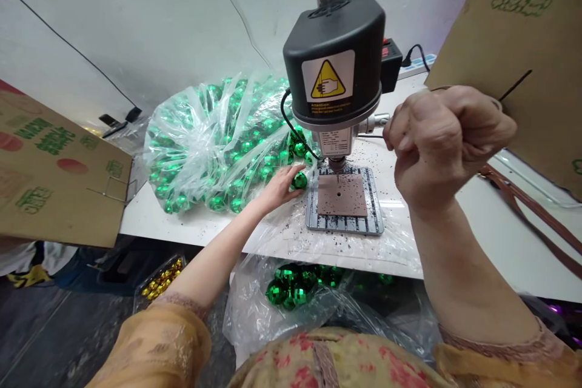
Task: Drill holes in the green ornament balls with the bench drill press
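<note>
At the left edge of the metal base plate point(374, 212), my left hand point(280, 189) has its fingers and thumb around a shiny green faceted ball point(299, 180). My right hand point(448, 139) is raised in a fist at the side of the black drill press point(334, 30). Its fingers wrap the end of the feed handle point(375, 123), most of which the hand hides. Below the chuck point(337, 163), a brown square board point(341, 203) with a small dark hole lies on the base plate. Dark shavings are scattered over both.
A clear plastic bag point(200, 139) full of green balls fills the table's left side. Below the front edge, another plastic bag point(245, 303) holds more green balls point(286, 291). Cardboard boxes stand left point(59, 163) and right point(513, 60). A brown strap point(531, 212) lies at right.
</note>
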Available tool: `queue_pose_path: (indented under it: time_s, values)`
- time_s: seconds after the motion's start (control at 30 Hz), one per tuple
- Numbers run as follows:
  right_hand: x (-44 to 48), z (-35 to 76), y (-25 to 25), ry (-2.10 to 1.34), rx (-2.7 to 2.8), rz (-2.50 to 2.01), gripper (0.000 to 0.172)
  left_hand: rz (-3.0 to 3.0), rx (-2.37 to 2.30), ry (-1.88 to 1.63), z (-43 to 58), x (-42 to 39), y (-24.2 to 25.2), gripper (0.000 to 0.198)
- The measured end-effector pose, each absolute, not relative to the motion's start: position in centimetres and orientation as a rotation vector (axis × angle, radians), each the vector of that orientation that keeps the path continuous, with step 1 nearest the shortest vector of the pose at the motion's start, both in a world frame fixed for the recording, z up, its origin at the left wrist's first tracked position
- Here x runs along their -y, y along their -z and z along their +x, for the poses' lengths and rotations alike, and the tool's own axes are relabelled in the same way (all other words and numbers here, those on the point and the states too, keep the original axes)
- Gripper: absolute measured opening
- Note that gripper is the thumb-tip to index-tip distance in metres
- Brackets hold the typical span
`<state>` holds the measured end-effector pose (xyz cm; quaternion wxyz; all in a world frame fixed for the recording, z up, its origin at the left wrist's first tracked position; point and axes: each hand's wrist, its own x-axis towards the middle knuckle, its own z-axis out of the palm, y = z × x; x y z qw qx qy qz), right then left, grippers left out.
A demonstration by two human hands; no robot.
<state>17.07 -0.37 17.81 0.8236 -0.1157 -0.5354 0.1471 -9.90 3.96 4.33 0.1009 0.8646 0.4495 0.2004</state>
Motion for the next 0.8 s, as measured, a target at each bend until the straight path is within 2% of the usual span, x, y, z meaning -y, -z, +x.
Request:
queue_pose_path:
  time_s: [0.17,0.27,0.53,0.8]
  values:
    - [0.5,17.0,-17.9,-0.32,1.158,-0.256,0.05,1.745,-1.289,-1.092,-7.9,-2.5,-4.6,0.046]
    - [0.5,16.8,-17.9,-0.331,1.133,-0.283,0.055,1.412,-1.205,-1.209,-6.2,-1.8,-3.5,0.055]
    - [0.1,16.9,-16.9,-0.394,1.109,-0.354,0.051,1.367,-1.103,-1.176,-3.0,-0.8,-1.1,0.06]
    - [0.0,16.8,-17.4,-0.3,1.135,-0.314,0.059,1.511,-1.091,-1.141,-2.1,-0.6,-0.9,0.06]
